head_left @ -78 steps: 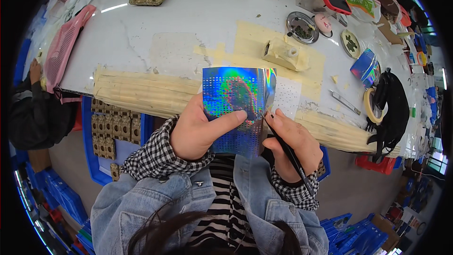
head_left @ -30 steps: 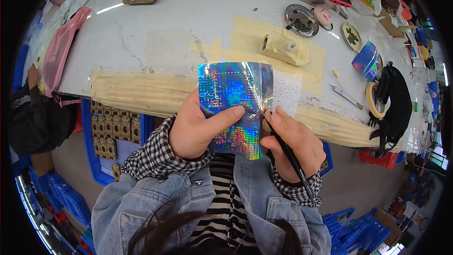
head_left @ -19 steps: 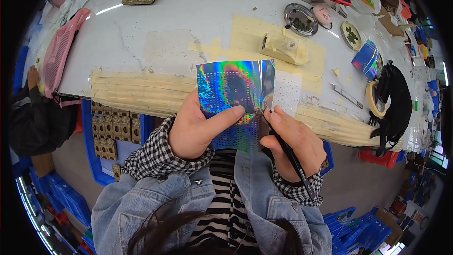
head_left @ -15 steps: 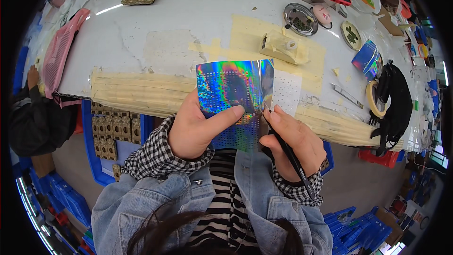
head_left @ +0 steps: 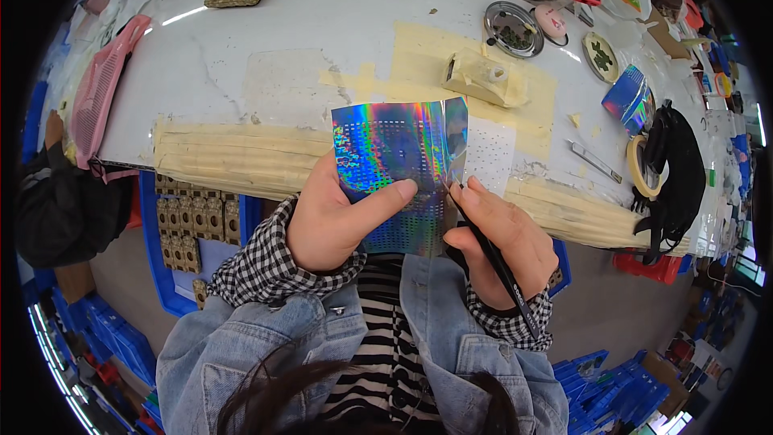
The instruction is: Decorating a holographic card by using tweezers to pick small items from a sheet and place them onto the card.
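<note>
A shiny holographic sticker sheet (head_left: 394, 141), patterned with rows of small cut pieces, is held upright over the table's front edge. My left hand (head_left: 342, 213) is closed on it, thumb pressed on the front face and fingers hidden behind. Between thumb and fingers of my right hand (head_left: 511, 250) is a pair of slim black tweezers (head_left: 501, 270). Their tip meets the sheet's right side, where a clear strip bends away. Whether a piece sits in the tip is too small to tell. Behind the sheet lies a white dotted sheet (head_left: 491, 153).
Beyond my hands stands a tape-covered block (head_left: 483, 80). Farther right are a round metal dish (head_left: 514, 30), silver tweezers (head_left: 594, 161), a tape roll (head_left: 644, 167) and a black bag (head_left: 680, 169). A blue tray (head_left: 173, 294) of camouflage cases is below left. Another person's dark sleeve (head_left: 68, 217) shows at far left.
The sheet has tilted slightly, so its rainbow reflections have shifted. My right hand and the tweezers have moved only a little; both grips are kept.
</note>
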Demonstrator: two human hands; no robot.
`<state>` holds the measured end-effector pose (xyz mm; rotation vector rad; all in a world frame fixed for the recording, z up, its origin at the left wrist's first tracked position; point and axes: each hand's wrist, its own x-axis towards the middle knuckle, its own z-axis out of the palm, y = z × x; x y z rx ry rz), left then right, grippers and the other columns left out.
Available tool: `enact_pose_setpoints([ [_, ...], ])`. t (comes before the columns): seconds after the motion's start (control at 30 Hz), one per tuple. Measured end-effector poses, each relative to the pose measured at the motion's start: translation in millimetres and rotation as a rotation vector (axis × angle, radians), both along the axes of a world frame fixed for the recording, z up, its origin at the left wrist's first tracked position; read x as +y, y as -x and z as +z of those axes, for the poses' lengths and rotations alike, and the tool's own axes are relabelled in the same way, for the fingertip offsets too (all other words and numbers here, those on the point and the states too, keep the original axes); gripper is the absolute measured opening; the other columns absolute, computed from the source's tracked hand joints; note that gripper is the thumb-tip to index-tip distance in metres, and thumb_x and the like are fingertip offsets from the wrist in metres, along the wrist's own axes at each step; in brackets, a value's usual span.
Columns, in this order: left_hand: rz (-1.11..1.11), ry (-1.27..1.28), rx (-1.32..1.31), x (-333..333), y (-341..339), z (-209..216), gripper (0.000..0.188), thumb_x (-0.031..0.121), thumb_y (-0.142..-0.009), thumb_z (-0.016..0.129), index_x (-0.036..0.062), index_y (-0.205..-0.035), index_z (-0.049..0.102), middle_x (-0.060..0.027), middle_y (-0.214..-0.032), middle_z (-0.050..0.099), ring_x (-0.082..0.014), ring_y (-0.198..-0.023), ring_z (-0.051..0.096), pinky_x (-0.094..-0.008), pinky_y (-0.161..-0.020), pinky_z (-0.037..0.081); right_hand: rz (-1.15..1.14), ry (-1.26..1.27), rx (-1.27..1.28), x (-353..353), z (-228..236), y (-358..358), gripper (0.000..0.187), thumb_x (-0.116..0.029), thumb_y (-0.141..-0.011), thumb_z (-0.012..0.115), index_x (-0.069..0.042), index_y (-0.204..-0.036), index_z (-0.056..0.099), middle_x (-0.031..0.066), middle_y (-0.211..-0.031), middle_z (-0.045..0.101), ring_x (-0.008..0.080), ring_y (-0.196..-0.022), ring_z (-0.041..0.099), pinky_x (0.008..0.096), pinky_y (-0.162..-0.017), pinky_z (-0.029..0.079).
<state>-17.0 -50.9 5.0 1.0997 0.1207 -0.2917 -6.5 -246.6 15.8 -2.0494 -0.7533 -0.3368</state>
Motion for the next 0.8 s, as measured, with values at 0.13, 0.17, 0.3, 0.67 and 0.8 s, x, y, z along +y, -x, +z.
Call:
enact_pose_setpoints([
  [0.13,0.016,-0.016,-0.011,-1,1,1,0.029,0.000,-0.089,0.059,-0.0013,-0.118,0.055,-0.0067,-0.111,0.064,-0.0122,-0.100,0.060,-0.0289,-0.090,0.047,-0.003,0.022,0.002,-1,1,0,0.036,-0.020,-0.079,0.074,0.000,-0.107,0.066,0.0164,-0.097,0.071,0.0299,-0.096,0.069,0.0323,-0.082,0.053],
  [0.17,0.016,-0.019,-0.007,-1,1,1,0.029,0.000,-0.089,0.060,-0.0013,-0.118,0.054,-0.0066,-0.110,0.064,-0.0121,-0.100,0.060,-0.0288,-0.090,0.047,0.001,0.022,0.001,-1,1,0,0.035,-0.019,-0.079,0.074,0.000,-0.107,0.066,0.0167,-0.096,0.071,0.0300,-0.095,0.069,0.0328,-0.082,0.053],
  [0.3,0.009,-0.018,-0.001,0,1,0,0.029,0.000,-0.089,0.060,-0.0012,-0.117,0.054,-0.0066,-0.109,0.064,-0.0118,-0.099,0.060,-0.0285,-0.088,0.048,0.027,0.021,-0.024,-1,0,0,0.035,-0.016,-0.078,0.075,0.001,-0.108,0.065,0.0174,-0.097,0.070,0.0305,-0.095,0.068,0.0369,-0.086,0.054],
  [0.67,0.046,0.094,0.097,-1,1,2,0.028,0.001,-0.089,0.061,-0.0003,-0.116,0.055,-0.0069,-0.107,0.066,-0.0132,-0.096,0.062,-0.0295,-0.086,0.050,0.105,0.184,-0.301,1,-7,-4,0.034,-0.017,-0.077,0.077,-0.001,-0.105,0.069,0.0120,-0.095,0.063,0.0264,-0.092,0.067,0.0416,-0.083,0.057],
  [0.8,0.069,0.113,0.091,-2,2,0,0.028,0.001,-0.089,0.061,-0.0003,-0.116,0.056,-0.0069,-0.107,0.066,-0.0132,-0.096,0.063,-0.0294,-0.086,0.050,0.118,0.179,-0.295,1,-7,-4,0.034,-0.017,-0.077,0.077,-0.001,-0.106,0.068,0.0122,-0.096,0.063,0.0268,-0.093,0.067,0.0421,-0.084,0.057],
])
